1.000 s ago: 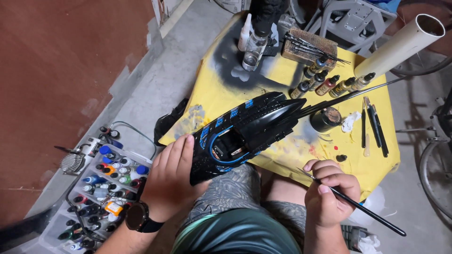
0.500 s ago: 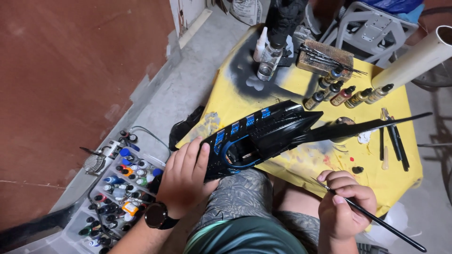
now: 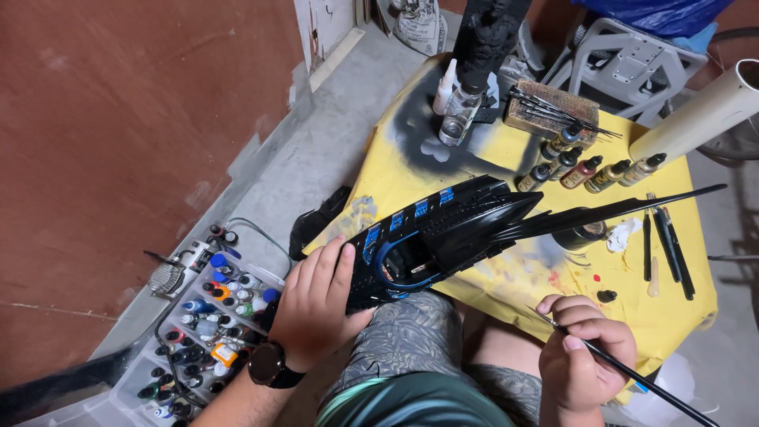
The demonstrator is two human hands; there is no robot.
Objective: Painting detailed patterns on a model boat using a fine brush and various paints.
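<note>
yellow table [image 3: 672,316] paint-stained | five dropper bottles [image 3: 589,168] in a row | brush block [image 3: 552,109] behind them | clear jar [image 3: 458,117] | paint-bottle tray [image 3: 202,332] on grey floor | white tube [image 3: 700,115] at right

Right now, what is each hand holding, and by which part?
The left hand grips the black model vehicle at its rear end. The right hand holds a thin paintbrush near its bristle end.

Model: the black model [image 3: 443,237] now sits a little further right and up the yellow table [image 3: 672,316].
My right hand [image 3: 585,360]: brush [image 3: 624,368] drawn slightly lower.
</note>
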